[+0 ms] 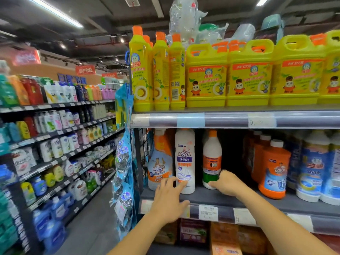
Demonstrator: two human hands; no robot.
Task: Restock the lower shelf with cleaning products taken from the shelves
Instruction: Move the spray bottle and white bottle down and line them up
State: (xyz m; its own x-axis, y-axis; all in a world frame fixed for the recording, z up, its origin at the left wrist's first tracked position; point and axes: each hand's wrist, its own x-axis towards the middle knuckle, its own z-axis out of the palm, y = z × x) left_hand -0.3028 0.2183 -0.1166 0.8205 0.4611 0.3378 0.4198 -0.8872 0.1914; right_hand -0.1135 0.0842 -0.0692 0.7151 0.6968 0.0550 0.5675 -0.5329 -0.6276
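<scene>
Nearest you, both forearms reach up from the bottom edge toward the lower shelf [257, 201]. Its front rail carries a white price label [208, 212]. Under the rail, brown and purple cartons [193, 230] are partly cut off and too blurred to read.

Your left hand [170, 199] is spread wide with straight fingers. Its fingertips lie over the base of the white Mr Muscle toilet-cleaner bottle [184, 161], but you cannot tell if they press it. Just left of that bottle stands a Mr Muscle spray bottle [160, 162].

Your right hand [227, 183] is curled round the bottom of an orange-capped white bottle [212, 159]. The thumb crosses the front and the fingers wrap behind. This bottle stands upright on the shelf, just right of the toilet cleaner, and your hand hides part of its green lower label.

Further right stand orange Mr Muscle jugs [274, 168], then blue-and-white bottles [312, 166] cut off by the frame edge.

On the shelf above, tall yellow dish-detergent bottles [140, 70] stand left of yellow handled jugs [206, 76].

Blue hanging packs [123, 162] line the shelf end. Far left, an aisle of soap shelves [55, 135] is blurred.
</scene>
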